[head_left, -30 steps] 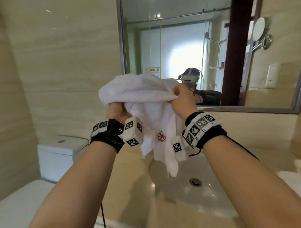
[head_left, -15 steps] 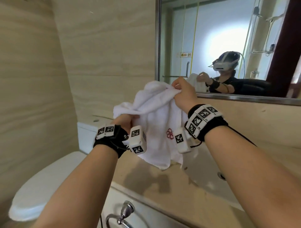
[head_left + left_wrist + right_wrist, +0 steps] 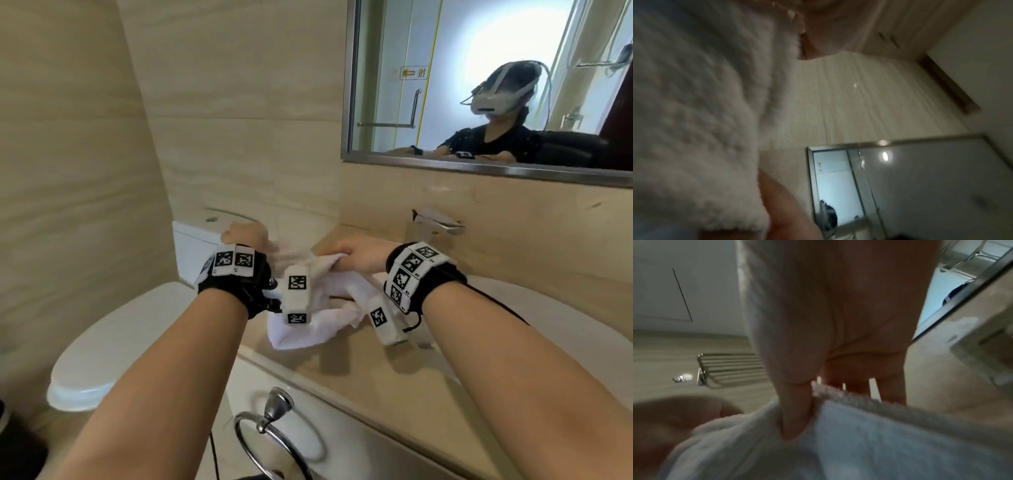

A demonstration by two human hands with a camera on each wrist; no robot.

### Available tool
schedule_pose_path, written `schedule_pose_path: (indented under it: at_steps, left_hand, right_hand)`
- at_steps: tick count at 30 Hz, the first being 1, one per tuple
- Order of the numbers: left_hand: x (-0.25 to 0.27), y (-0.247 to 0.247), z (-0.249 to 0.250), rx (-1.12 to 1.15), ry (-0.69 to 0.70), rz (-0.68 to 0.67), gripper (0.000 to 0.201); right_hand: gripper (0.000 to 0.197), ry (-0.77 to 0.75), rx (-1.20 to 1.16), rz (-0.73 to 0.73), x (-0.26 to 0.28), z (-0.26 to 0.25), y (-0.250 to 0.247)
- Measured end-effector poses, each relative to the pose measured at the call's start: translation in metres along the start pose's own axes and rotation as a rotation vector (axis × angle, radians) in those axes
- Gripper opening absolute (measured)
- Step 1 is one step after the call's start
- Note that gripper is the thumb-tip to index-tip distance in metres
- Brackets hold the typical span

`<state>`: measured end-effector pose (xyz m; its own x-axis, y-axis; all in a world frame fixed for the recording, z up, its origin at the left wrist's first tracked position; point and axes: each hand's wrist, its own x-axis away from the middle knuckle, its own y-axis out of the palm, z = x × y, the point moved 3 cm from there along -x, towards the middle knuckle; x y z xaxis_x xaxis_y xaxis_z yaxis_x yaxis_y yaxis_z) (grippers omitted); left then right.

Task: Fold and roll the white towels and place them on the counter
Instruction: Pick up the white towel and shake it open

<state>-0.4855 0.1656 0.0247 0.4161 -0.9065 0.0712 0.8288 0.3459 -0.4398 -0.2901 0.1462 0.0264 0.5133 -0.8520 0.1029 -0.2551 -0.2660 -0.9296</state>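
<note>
I grip one bunched white towel in both hands just over the counter beside the sink: my right hand pinches its hem, my left hand seems clenched on its other end, though blur hides those fingers. No fold or roll is made, so nearly everything remains.
</note>
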Motion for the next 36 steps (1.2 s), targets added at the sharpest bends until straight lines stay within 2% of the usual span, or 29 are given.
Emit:
schedule_pose_path:
  at_steps: [2, 4, 6, 9, 13, 14, 16, 19, 21, 22, 24, 27, 29, 31, 32, 36]
  left_hand:
    - [0.010, 0.011, 0.011, 0.025, 0.130, -0.027, 0.046]
    - [0.023, 0.029, 0.019, -0.040, 0.242, -0.179, 0.044]
    - [0.047, 0.045, 0.021, -0.264, 0.317, -0.384, 0.039]
    - [0.066, 0.063, 0.000, -0.646, 0.274, -0.574, 0.047]
    - [0.074, 0.073, -0.025, -0.891, 0.426, -0.513, 0.066]
    - [0.075, 0.075, -0.027, -0.948, 0.476, -0.508, 0.067]
    - [0.075, 0.077, -0.025, -0.982, 0.522, -0.484, 0.057]
    - [0.074, 0.081, -0.023, -0.848, 0.475, -0.490, 0.041]
    - [0.069, 0.081, -0.023, -0.754, 0.448, -0.458, 0.038]
    - [0.065, 0.081, -0.023, -0.685, 0.428, -0.443, 0.036]
    - [0.060, 0.076, -0.018, -0.498, 0.390, -0.404, 0.034]
    - [0.050, 0.069, -0.016, -0.068, 0.269, -0.371, 0.029]
    - [0.049, 0.068, -0.012, 0.186, 0.184, -0.377, 0.034]
    - [0.051, 0.069, -0.008, 0.337, 0.147, -0.401, 0.032]
    - [0.052, 0.069, -0.005, 0.408, 0.133, -0.413, 0.029]
    - [0.046, 0.068, 0.005, 0.636, 0.033, -0.470, 0.033]
  right_hand:
    - [0.035, 0.063, 0.007, -0.132, 0.003, 0.002, 0.022]
    - [0.034, 0.063, -0.031, -0.177, 0.004, 0.005, 0.034]
    - [0.038, 0.076, -0.057, -0.221, 0.008, 0.009, 0.038]
    - [0.054, 0.236, -0.152, -0.229, 0.016, 0.024, 0.037]
    - [0.055, 0.465, -0.150, -0.116, 0.023, 0.059, 0.036]
    - [0.055, 0.512, -0.145, -0.095, 0.024, 0.064, 0.038]
    - [0.053, 0.584, -0.098, -0.046, 0.027, 0.074, 0.040]
    - [0.034, 0.648, 0.030, -0.030, 0.034, 0.079, 0.044]
    - [0.020, 0.719, 0.090, -0.123, 0.038, 0.078, 0.043]
    - [0.022, 0.748, 0.090, -0.146, 0.039, 0.079, 0.042]
    - [0.040, 0.795, 0.037, -0.133, 0.039, 0.082, 0.037]
    - [0.037, 0.814, -0.089, 0.007, 0.037, 0.086, 0.033]
    - [0.038, 0.840, -0.178, 0.207, 0.035, 0.089, 0.026]
    - [0.032, 0.804, -0.310, 0.388, 0.031, 0.086, 0.015]
    - [0.030, 0.780, -0.425, 0.431, 0.028, 0.082, 0.010]
    - [0.048, 0.774, -0.876, 0.402, 0.029, 0.060, -0.008]
